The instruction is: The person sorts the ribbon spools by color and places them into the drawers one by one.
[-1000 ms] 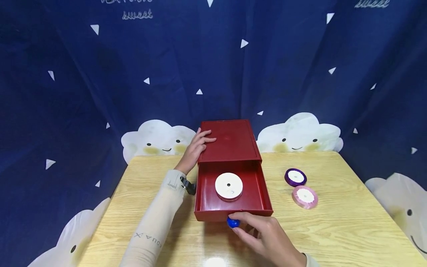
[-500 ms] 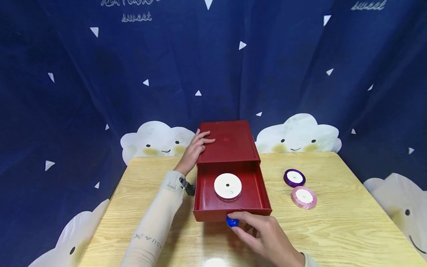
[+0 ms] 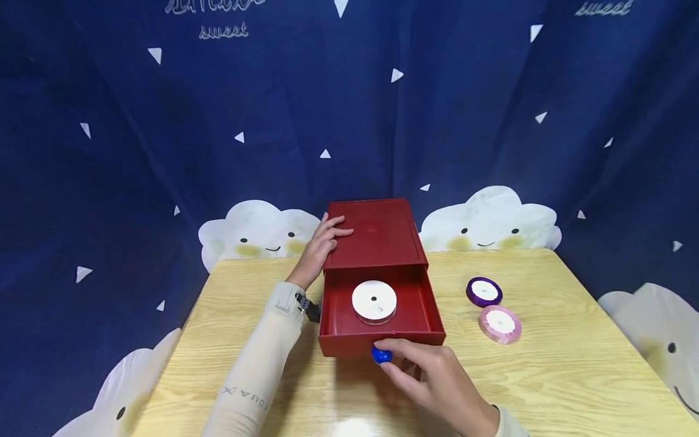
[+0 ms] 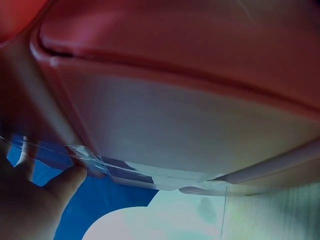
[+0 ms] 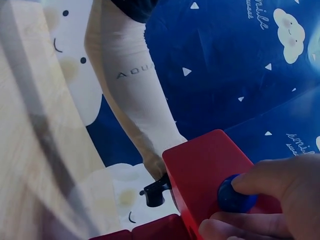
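A dark red box lies on the table with its drawer pulled partway out toward me. Inside the drawer sits a spool with a white round face. My left hand rests on the box's left top edge, fingers spread over the lid; the left wrist view shows the thumb against the box's side. At the drawer front, my right hand pinches a round blue knob between thumb and index finger. That grip shows close up in the right wrist view, on the blue knob.
To the right of the box lie a purple ribbon spool and a pink ribbon spool, edge to edge. The wooden table ends at a dark blue curtain with clouds and triangles. A black strap circles the left wrist.
The drawer has slid slightly inward, away from me, with my right hand and the blue knob moving along. The left hand has stayed on the box.
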`<state>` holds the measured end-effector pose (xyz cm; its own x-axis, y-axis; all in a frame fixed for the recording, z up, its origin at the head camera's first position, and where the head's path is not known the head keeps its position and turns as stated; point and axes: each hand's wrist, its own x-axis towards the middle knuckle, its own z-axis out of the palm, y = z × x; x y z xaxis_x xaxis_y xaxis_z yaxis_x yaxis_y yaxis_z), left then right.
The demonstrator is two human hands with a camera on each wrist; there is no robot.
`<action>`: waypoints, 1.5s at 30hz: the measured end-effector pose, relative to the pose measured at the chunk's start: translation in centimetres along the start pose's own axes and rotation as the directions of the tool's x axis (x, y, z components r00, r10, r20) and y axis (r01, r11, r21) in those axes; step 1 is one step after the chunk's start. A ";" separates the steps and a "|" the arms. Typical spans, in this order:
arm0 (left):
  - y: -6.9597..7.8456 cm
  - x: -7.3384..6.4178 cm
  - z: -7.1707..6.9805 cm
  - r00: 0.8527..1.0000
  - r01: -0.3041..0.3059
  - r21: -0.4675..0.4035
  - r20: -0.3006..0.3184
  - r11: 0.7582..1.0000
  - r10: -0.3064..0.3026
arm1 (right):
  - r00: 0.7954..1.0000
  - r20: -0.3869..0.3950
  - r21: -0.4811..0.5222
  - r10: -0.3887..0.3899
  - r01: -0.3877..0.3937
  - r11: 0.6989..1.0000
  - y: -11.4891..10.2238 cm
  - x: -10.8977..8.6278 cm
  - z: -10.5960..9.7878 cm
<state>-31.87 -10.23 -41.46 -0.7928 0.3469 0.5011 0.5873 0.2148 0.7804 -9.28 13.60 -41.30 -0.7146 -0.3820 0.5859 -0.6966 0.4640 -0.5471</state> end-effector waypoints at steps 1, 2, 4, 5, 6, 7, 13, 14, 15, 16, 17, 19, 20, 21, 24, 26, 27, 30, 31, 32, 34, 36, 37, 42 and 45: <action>0.0 0.0 0.0 1.000 0.000 -0.002 -0.002 1.000 0.000 | 1.000 -0.004 -0.006 -0.004 0.004 1.000 0.0 0.1 0.1; 0.0 0.0 -0.1 1.000 -0.004 0.001 -0.002 1.000 0.004 | 1.000 -0.007 -0.010 -0.005 0.005 1.000 0.1 0.3 0.1; 0.0 0.2 -0.1 1.000 -0.016 -0.002 0.004 1.000 0.016 | 1.000 -0.020 -0.017 0.001 -0.001 1.000 0.2 0.4 0.2; 0.0 0.3 -0.1 1.000 -0.023 -0.004 0.008 1.000 0.023 | 1.000 -0.026 -0.020 0.006 -0.006 1.000 0.3 0.5 0.2; 0.0 0.3 0.0 1.000 -0.026 -0.008 0.013 1.000 0.026 | 0.999 -0.031 -0.022 0.009 -0.010 1.000 0.3 0.6 0.3; 0.0 0.4 0.0 1.000 -0.025 -0.009 0.018 1.000 0.026 | 0.999 -0.035 -0.022 0.015 -0.016 1.000 0.4 0.6 0.3; 0.2 0.4 -0.3 1.000 -0.003 0.014 0.000 1.000 0.003 | 0.999 -0.028 -0.017 0.034 -0.034 0.999 1.1 1.3 0.6; 0.2 0.4 -0.3 1.000 -0.003 0.018 -0.001 1.000 0.003 | 0.999 -0.028 -0.018 0.041 -0.041 0.999 1.2 1.4 0.6; 0.3 0.4 -0.3 1.000 -0.004 0.023 0.001 1.000 0.004 | 0.999 -0.031 -0.018 0.041 -0.042 0.999 1.3 1.6 0.6; 0.3 0.4 -0.4 1.000 -0.006 0.026 0.005 1.000 0.006 | 0.999 -0.037 -0.020 0.033 -0.034 0.999 1.4 1.7 0.6; 0.3 0.4 -0.4 1.000 -0.007 0.025 0.009 1.000 0.007 | 0.999 -0.041 -0.021 0.036 -0.037 0.999 1.6 1.8 0.6; 0.4 0.4 -0.4 1.000 -0.004 0.026 0.012 1.000 0.004 | 0.998 -0.044 -0.027 0.042 -0.044 0.999 1.7 1.9 0.6; 0.4 0.5 -0.5 1.000 -0.001 0.026 0.011 1.000 0.000 | 0.998 -0.043 -0.025 0.050 -0.051 0.998 1.8 2.0 0.6; 0.5 0.5 -0.5 1.000 0.005 0.025 0.011 1.000 -0.006 | 0.998 -0.042 -0.025 0.051 -0.052 0.998 1.8 2.0 0.6; 0.5 0.7 -0.5 1.000 0.016 0.002 0.027 1.000 -0.016 | 0.997 -0.045 -0.024 0.060 -0.062 0.998 2.0 2.1 0.6; 0.4 0.7 -0.4 0.999 0.017 -0.009 0.041 1.000 -0.017 | 0.997 -0.054 -0.021 0.056 -0.057 0.998 2.1 2.0 0.7; 0.4 0.7 -0.4 0.999 0.019 -0.012 0.045 1.000 -0.019 | 0.997 -0.057 -0.020 0.053 -0.054 0.998 2.1 2.0 0.7; 0.2 0.3 -0.5 0.999 0.017 -0.004 0.036 1.000 -0.017 | 0.997 -0.057 -0.015 0.047 -0.048 0.999 2.1 2.1 0.9; 0.2 0.2 -0.5 0.999 0.019 0.002 0.030 1.000 -0.019 | 0.997 -0.054 -0.012 0.049 -0.050 0.999 2.1 2.1 1.0; 0.1 0.1 -0.5 0.999 0.018 0.005 0.026 1.000 -0.018 | 0.997 -0.051 -0.011 0.055 -0.055 0.998 2.2 2.1 1.0; 0.1 0.0 -0.5 1.000 0.022 0.006 0.019 1.000 -0.022 | 0.997 -0.049 -0.010 0.064 -0.064 0.998 2.2 2.1 1.1; 0.1 -0.1 -0.4 1.000 0.023 -0.003 0.018 1.000 -0.023 | 0.996 -0.053 -0.013 0.071 -0.071 0.997 2.3 2.1 1.1; 0.1 -0.1 -0.4 0.999 0.026 -0.004 0.018 1.000 -0.026 | 0.996 -0.055 -0.017 0.073 -0.074 0.997 2.3 2.1 1.1; 0.0 -0.1 -0.1 0.999 0.033 -0.010 0.017 0.999 -0.033 | 0.996 -0.062 -0.031 0.056 -0.058 0.998 2.6 2.3 1.1; 0.0 0.0 0.1 1.000 0.022 -0.006 0.015 1.000 -0.022 | 0.996 -0.059 -0.033 0.072 -0.074 0.997 2.7 2.4 1.1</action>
<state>-31.83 -10.20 -41.52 -0.8030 0.3561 0.4780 0.5685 0.2167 0.7936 -12.97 13.11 -42.02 -0.7579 -0.3002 0.5792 -0.6395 0.5174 -0.5686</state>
